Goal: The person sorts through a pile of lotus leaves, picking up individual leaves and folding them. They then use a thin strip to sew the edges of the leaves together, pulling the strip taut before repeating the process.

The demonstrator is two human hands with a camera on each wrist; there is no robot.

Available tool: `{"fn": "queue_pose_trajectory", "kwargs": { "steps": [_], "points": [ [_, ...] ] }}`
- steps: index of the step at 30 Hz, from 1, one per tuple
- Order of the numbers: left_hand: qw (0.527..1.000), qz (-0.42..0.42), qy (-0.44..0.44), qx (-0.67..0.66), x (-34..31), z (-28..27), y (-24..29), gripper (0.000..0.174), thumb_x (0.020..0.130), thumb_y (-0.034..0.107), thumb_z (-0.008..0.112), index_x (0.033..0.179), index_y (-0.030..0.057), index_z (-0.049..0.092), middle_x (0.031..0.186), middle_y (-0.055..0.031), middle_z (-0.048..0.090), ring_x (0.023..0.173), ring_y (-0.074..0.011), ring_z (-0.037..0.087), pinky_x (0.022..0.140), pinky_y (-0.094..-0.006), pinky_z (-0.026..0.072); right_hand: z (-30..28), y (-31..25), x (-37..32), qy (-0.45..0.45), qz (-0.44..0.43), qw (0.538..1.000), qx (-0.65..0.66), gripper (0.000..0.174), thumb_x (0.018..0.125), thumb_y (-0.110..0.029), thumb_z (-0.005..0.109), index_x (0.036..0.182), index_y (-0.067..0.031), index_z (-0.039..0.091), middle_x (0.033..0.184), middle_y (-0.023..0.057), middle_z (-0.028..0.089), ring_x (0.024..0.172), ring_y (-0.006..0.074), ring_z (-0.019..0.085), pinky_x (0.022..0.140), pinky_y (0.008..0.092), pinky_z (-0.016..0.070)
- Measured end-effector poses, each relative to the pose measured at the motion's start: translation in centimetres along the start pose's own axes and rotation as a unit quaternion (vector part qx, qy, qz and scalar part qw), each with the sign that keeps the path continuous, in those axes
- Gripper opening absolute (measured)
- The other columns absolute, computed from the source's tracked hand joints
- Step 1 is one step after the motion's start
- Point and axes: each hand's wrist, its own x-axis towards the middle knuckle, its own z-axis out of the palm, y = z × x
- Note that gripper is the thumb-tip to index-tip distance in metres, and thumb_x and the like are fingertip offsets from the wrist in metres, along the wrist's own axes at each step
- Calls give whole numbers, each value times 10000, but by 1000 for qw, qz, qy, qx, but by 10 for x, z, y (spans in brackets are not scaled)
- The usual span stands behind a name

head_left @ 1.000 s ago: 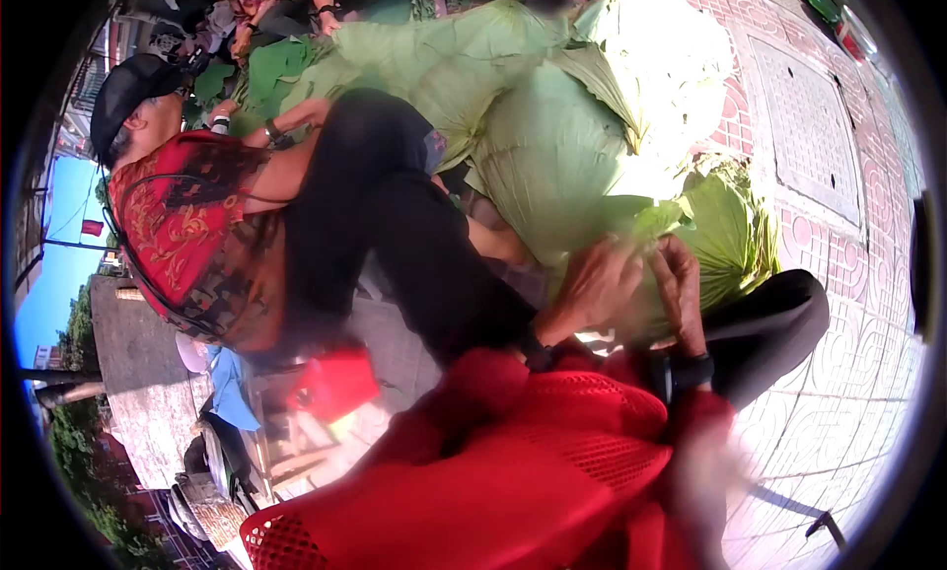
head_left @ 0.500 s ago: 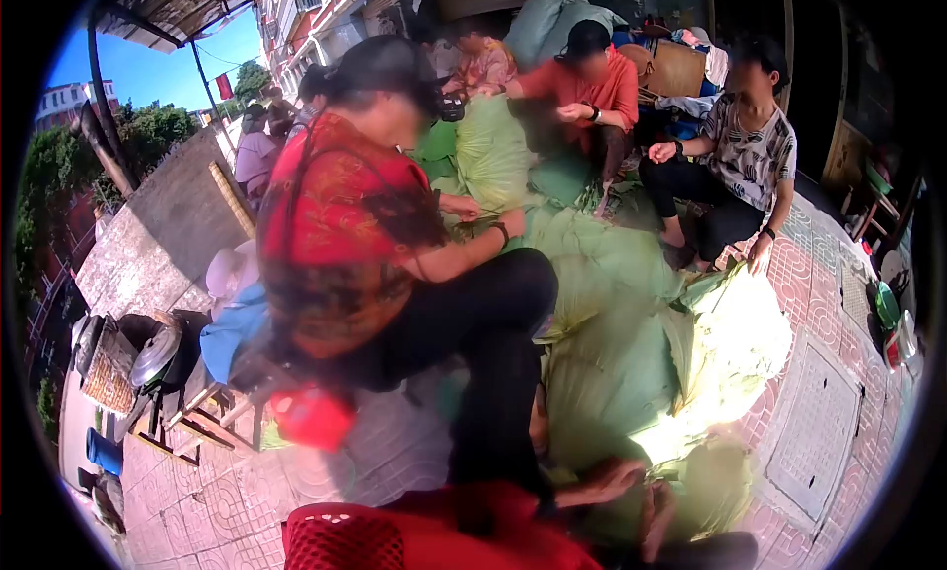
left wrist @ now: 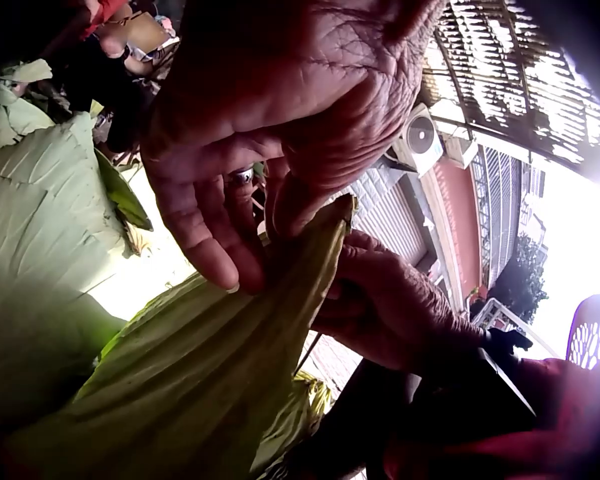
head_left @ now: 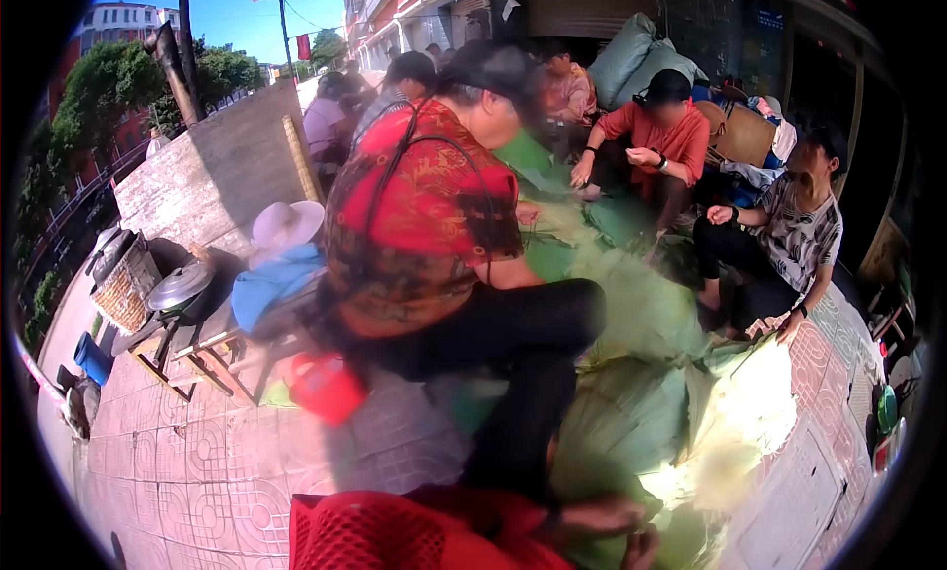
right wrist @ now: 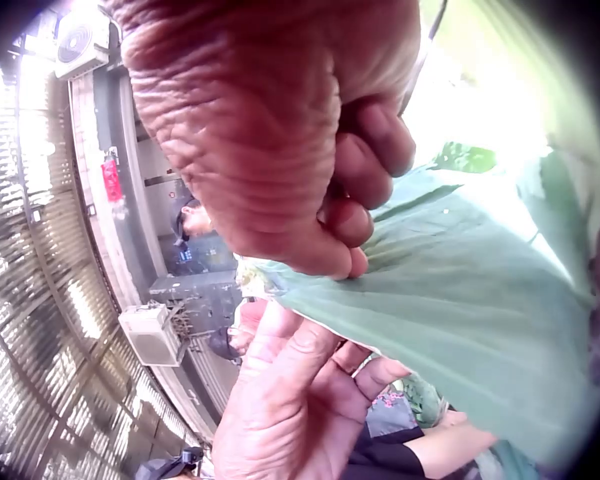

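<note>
A large green lotus leaf (right wrist: 460, 310), with veins fanning out from a gathered tip, is held between both hands. In the right wrist view my right hand (right wrist: 270, 140) pinches it near the tip between thumb and forefinger, the other fingers curled. My left hand (left wrist: 280, 120) holds the leaf's edge close to the same tip, thumb on one side and fingers on the other. A ring shows on one of its fingers. Low in the head view both hands are small and blurred, over a heap of pale green leaves (head_left: 631, 412).
Beside me sits a person in a patterned red shirt (head_left: 424, 235). More people crouch around the leaves, one in an orange top (head_left: 666, 136). A low wooden bench (head_left: 202, 363) bears a lidded pot (head_left: 181, 286). A red object (head_left: 327, 388) lies nearby on the paving (head_left: 197, 452).
The head view has tilted up from the hands to the street and the seated people, so my hands now sit at its bottom edge. Both still hold a leaf.
</note>
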Motion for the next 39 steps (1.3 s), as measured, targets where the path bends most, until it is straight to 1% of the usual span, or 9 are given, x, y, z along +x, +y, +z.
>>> {"fn": "queue_pose_trajectory", "kwargs": {
  "steps": [11, 15, 18, 23, 28, 32, 35, 36, 39],
  "points": [
    [979, 2, 201, 42, -1, 25, -4, 149, 879, 143, 473, 776, 39, 504, 618, -103, 495, 576, -195, 476, 543, -366, 393, 7, -13, 1, 13, -14, 1000, -19, 449, 970, -356, 386, 1264, -31, 487, 1212, 193, 537, 1131, 295, 499, 980, 380, 379],
    [990, -85, 72, 88, -1, 7, 17, 138, 842, 116, 534, 974, 81, 515, 812, -114, 512, 728, -274, 527, 625, -389, 410, 9, -15, 2, 18, -14, 999, -23, 447, 971, -354, 385, 1253, -25, 494, 1195, 199, 545, 1118, 298, 506, 973, 381, 383],
    [977, 13, 120, 175, -4, 20, 0, 218, 848, 138, 542, 1055, 76, 513, 830, -107, 506, 741, -271, 514, 629, -376, 404, 9, -16, 2, 20, -14, 999, -27, 445, 971, -352, 384, 1245, -21, 500, 1181, 203, 551, 1108, 301, 511, 969, 382, 387],
    [992, -9, 69, -108, 3, 41, -32, 257, 881, 142, 517, 1127, 68, 511, 803, -86, 495, 724, -243, 487, 619, -356, 383, 7, -23, -2, 32, -11, 999, -32, 443, 972, -350, 383, 1232, -13, 510, 1159, 211, 561, 1091, 305, 520, 961, 383, 393],
    [959, 218, 178, -18, 6, 41, -9, 178, 903, 140, 486, 1068, 75, 502, 741, -52, 481, 633, -196, 454, 566, -336, 355, 0, -39, -17, 67, -1, 997, -42, 442, 973, -347, 381, 1218, -6, 519, 1137, 218, 572, 1074, 310, 528, 953, 384, 398],
    [966, 89, 81, -227, 3, 45, -8, 109, 914, 150, 465, 987, 71, 478, 731, -17, 479, 631, -144, 455, 550, -301, 341, -3, -9, -7, 33, 33, 999, -20, 457, 980, -322, 363, 1319, -20, 416, 1279, 171, 481, 1159, 270, 472, 992, 360, 375],
    [982, 92, 85, -141, 1, 29, 20, 160, 932, 206, 445, 984, 58, 475, 778, -20, 486, 680, -128, 493, 555, -276, 370, 23, 126, 23, 107, 41, 959, 260, 467, 997, -270, 322, 1404, -42, 297, 1428, 130, 335, 1263, 226, 378, 1066, 338, 314],
    [986, 110, 100, -73, 2, 25, 29, 192, 939, 233, 438, 993, 52, 476, 803, -26, 489, 704, -127, 512, 560, -267, 387, 17, 115, 20, 120, 26, 964, 237, 467, 996, -271, 324, 1404, -45, 298, 1428, 129, 336, 1262, 226, 379, 1066, 339, 314],
    [979, -34, 50, -195, 5, 33, 29, 169, 961, 185, 413, 990, 24, 454, 919, -79, 527, 756, -155, 582, 548, -272, 470, -5, 61, 4, 122, 23, 983, 138, 466, 995, -273, 327, 1405, -53, 300, 1427, 128, 339, 1260, 227, 383, 1065, 341, 314]
  ]
}}
